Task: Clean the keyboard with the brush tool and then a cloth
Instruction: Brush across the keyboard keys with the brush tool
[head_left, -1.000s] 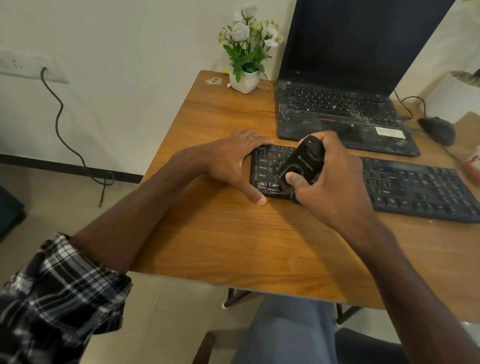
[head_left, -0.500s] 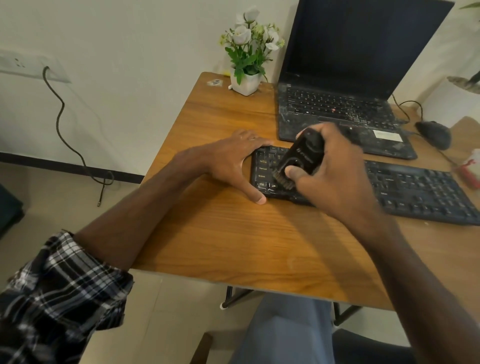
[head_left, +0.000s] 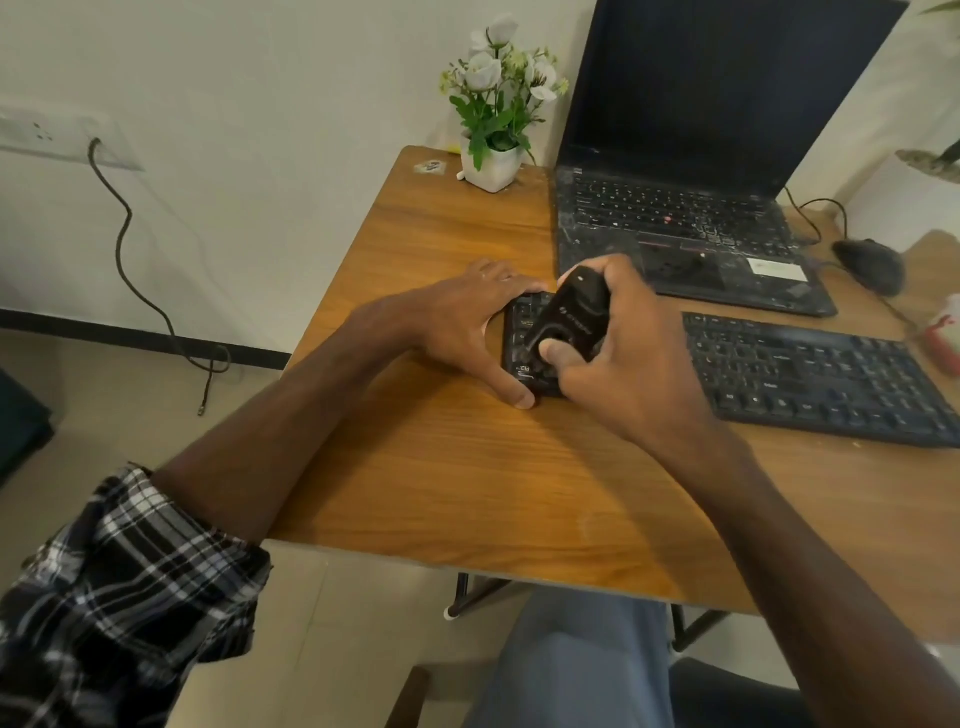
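A long black keyboard (head_left: 810, 374) lies across the wooden table (head_left: 447, 467), in front of the laptop. My right hand (head_left: 623, 364) grips a black brush tool (head_left: 571, 317), thumb on its lower end, with the brush end down on the keyboard's left keys. My left hand (head_left: 467, 322) rests on the table at the keyboard's left end, fingers along the far corner and thumb against the near corner. No cloth is in view.
An open black laptop (head_left: 685, 218) stands behind the keyboard. A white pot of flowers (head_left: 493, 156) sits at the table's far left corner. A black mouse (head_left: 872, 265) and its cable lie at the right, near a pink-and-white object (head_left: 945, 332).
My right hand and the brush tool have shifted back and forth slightly over the keyboard's left keys. My left hand has stayed at the keyboard's left end.
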